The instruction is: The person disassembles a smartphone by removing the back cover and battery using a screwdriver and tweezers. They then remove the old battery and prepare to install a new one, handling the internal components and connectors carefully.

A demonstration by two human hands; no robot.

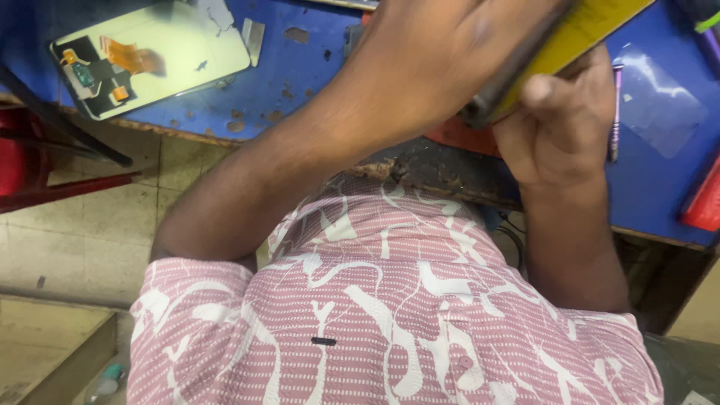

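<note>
Left hand (pixel 442 67) and right hand (pixel 562 124) both clamp flat yellow-edged dark slab (pixel 555 52) above blue bench; slip risk, grip awkward.

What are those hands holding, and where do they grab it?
Both hands hold a flat yellow-edged slab, gripped at its lower end.

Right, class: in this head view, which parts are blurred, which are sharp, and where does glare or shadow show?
Head view: the left hand is close and motion-blurred, as is the yellow slab both hands hold; the right hand is softer too. The shirt is sharp. Pale glare sits on the clear film, and a soft shadow crosses the screen panel on the blue table.
</note>
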